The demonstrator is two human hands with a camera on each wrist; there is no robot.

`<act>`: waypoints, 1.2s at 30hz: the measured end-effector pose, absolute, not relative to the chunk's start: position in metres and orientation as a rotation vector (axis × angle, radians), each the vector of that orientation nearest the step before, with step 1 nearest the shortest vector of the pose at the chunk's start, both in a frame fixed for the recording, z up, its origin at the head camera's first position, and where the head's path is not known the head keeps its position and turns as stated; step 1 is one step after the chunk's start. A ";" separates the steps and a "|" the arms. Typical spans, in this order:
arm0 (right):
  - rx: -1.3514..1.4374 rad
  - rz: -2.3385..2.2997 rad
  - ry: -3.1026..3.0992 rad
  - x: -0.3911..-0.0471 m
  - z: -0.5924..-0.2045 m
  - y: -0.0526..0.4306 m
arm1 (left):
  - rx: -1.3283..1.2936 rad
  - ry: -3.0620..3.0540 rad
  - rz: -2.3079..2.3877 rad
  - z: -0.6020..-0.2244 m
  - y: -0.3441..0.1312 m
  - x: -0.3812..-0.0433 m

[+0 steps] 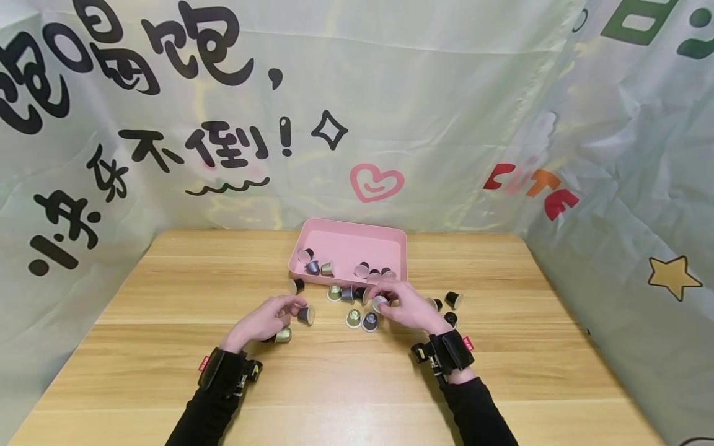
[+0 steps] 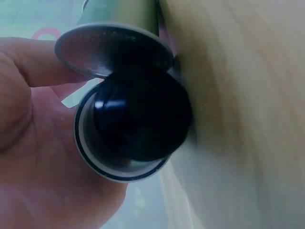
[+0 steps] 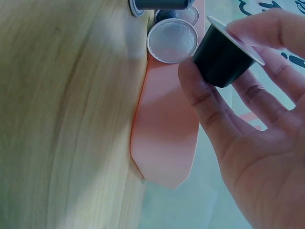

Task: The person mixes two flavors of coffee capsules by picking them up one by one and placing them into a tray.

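Right wrist view gives us a dark capsule [image 3: 221,57] pinched between the thumb and fingers of the right hand [image 3: 264,131], clear of the wooden surface [image 3: 71,119]; from the head view we see that hand just in front of a pink tray [image 1: 357,238], with a green-topped capsule [image 1: 354,318] and a dark-topped capsule [image 1: 370,322] standing nearby on the boards.

Across from it, the left hand [image 1: 270,319] reaches over a tan-faced capsule [image 1: 305,315], its fingertips at or just above it; we cannot tell whether they grip it; a pale green capsule [image 1: 283,335] lies on its side by the same hand, and the left wrist view shows us a black capsule [image 2: 143,114] overlapping an open-looking rim close to the palm.

Further out, we find several capsules inside the tray, toward its near edge, and more along its front; a black capsule on its side [image 1: 453,300] lies to the right among others; black bands [image 1: 450,351] wrap both wrists above black sleeves [image 1: 480,412]; behind, a printed cloth [image 1: 446,93] carries large black characters [image 1: 223,145], a pink heart [image 1: 377,183] and a yellow star [image 1: 675,277].
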State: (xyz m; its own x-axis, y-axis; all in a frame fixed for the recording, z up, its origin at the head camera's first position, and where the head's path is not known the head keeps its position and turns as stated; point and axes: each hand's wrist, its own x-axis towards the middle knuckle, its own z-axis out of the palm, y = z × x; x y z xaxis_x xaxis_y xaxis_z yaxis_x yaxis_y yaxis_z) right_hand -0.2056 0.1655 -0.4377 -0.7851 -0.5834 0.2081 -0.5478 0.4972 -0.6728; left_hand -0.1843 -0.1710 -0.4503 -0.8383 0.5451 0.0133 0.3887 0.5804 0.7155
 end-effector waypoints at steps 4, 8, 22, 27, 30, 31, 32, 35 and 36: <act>-1.001 -1.182 2.667 -0.206 -0.438 0.166 | 0.752 2.607 1.108 -0.450 -0.170 -0.183; -0.996 -1.160 2.684 -0.206 -0.438 0.166 | 0.731 2.606 1.113 -0.448 -0.171 -0.183; -0.978 -1.164 2.675 -0.206 -0.439 0.165 | 0.701 2.601 1.118 -0.450 -0.171 -0.184; -0.979 -1.163 2.677 -0.207 -0.439 0.166 | 0.693 2.591 1.125 -0.450 -0.171 -0.184; -0.979 -1.163 2.675 -0.207 -0.439 0.166 | 0.696 2.589 1.132 -0.450 -0.171 -0.185; -0.980 -1.166 2.674 -0.207 -0.439 0.166 | 0.704 2.588 1.136 -0.450 -0.172 -0.185; -0.981 -1.164 2.675 -0.207 -0.439 0.166 | 0.711 2.588 1.141 -0.450 -0.172 -0.186; -0.975 -1.170 2.673 -0.207 -0.439 0.166 | 0.740 2.600 1.138 -0.451 -0.172 -0.186; -0.975 -1.169 2.674 -0.207 -0.439 0.166 | 0.745 2.607 1.134 -0.452 -0.171 -0.187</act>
State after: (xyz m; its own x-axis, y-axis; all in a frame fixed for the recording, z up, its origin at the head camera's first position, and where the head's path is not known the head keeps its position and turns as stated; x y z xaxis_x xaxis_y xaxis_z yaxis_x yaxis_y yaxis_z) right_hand -0.2070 0.1658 -0.4387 -0.7972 -0.5748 0.1847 -0.5260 0.5110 -0.6799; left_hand -0.1865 -0.1713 -0.4519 -0.8524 0.5227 0.0147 0.3670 0.5780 0.7289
